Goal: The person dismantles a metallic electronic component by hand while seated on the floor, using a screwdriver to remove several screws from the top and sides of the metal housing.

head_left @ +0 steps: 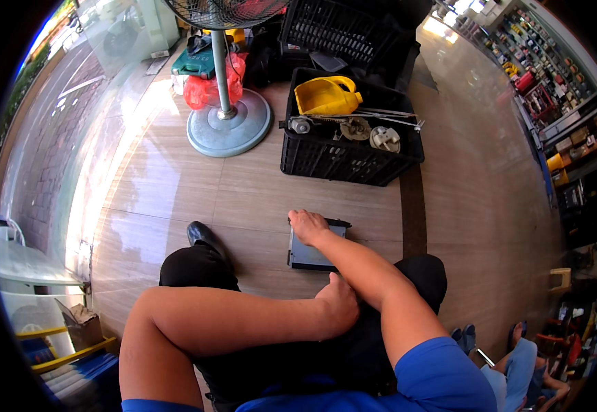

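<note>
A flat grey box with dark edges lies on the floor in front of my knees. Across its far left corner reaches my right hand, the fingers bent over the edge and closed on it. My left hand is by my lap, just on the near side of the box and below my right forearm. It is curled closed with the thumb up, and its fingers are mostly hidden, so anything inside it does not show.
Beyond the box stands a black plastic crate holding a yellow scoop-like container, metal rods and machine parts. A pedestal fan's round base is to its left, near a green case and a red bag. Another person's legs are at the lower right.
</note>
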`<action>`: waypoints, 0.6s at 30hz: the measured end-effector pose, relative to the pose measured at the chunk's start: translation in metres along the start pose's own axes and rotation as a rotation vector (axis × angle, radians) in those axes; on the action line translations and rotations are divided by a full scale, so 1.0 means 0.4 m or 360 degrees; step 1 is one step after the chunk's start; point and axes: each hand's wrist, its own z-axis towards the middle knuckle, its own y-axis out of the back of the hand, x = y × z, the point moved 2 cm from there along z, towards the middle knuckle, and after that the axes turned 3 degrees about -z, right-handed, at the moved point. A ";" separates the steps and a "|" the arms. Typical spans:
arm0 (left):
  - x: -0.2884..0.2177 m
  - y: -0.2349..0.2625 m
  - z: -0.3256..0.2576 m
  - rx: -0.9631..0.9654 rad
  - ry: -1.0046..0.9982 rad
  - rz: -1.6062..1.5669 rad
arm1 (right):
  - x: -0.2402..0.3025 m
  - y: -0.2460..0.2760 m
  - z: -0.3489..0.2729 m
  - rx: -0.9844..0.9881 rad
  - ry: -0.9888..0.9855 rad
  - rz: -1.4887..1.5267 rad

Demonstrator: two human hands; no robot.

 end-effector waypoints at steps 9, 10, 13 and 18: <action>0.001 -0.001 0.003 0.0039 -0.0028 0.0026 | 0.011 0.004 -0.009 -0.0009 0.0173 -0.0066; 0.001 -0.001 0.003 0.0040 -0.0033 0.0030 | 0.008 0.003 -0.008 -0.0031 0.0137 -0.0055; 0.001 -0.003 0.004 -0.0014 -0.0035 0.0006 | 0.007 0.009 -0.004 -0.0003 0.0046 0.0005; 0.002 0.006 0.003 0.0022 -0.0046 -0.0006 | -0.007 -0.007 0.010 0.0043 0.0073 -0.0086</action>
